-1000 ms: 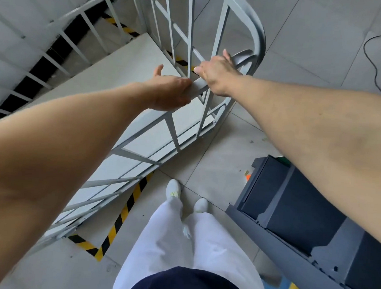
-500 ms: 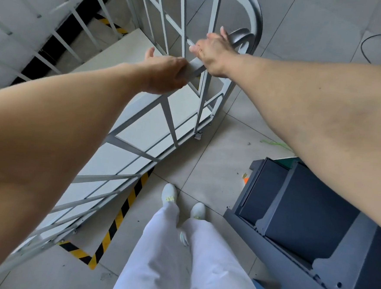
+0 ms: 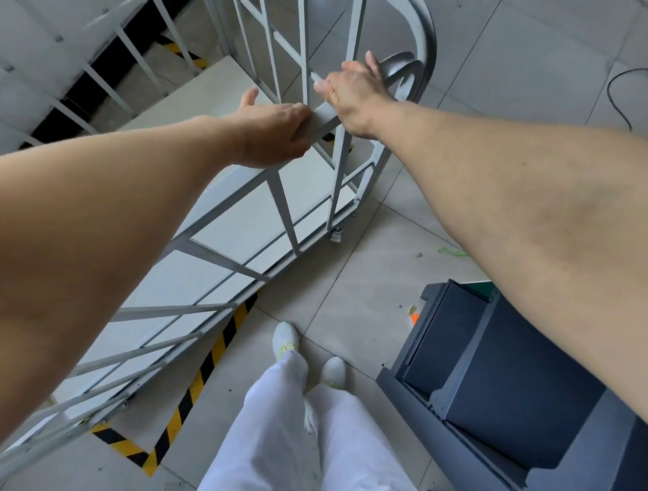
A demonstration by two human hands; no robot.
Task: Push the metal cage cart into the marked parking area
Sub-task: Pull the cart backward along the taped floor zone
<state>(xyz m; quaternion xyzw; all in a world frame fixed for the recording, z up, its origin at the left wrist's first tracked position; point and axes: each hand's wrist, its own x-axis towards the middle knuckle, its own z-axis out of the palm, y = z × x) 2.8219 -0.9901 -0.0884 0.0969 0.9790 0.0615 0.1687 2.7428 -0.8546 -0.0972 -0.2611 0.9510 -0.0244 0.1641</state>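
Note:
A grey metal cage cart [image 3: 279, 204] with barred sides and a pale flat deck stands in front of me. My left hand [image 3: 273, 130] and my right hand [image 3: 354, 94] both grip the flat top rail of its near side, close together. Yellow-and-black striped floor tape [image 3: 207, 360] marks the parking area; one strip runs along the cart's near edge to a corner at the lower left, and another piece [image 3: 178, 53] shows beyond the cart. The cart's deck lies inside the near strip. A caster [image 3: 336, 234] shows at the cart's near right corner.
A dark grey machine or cabinet [image 3: 515, 393] stands close on my right, by my legs and white shoes [image 3: 287, 340]. A black cable [image 3: 625, 82] lies on the tiled floor at the far right. Small green and orange scraps [image 3: 452, 251] lie near the machine.
The cart has rolled away from me, farther over the taped area, with both hands still on the rail. More of the tiled floor and the caster show now.

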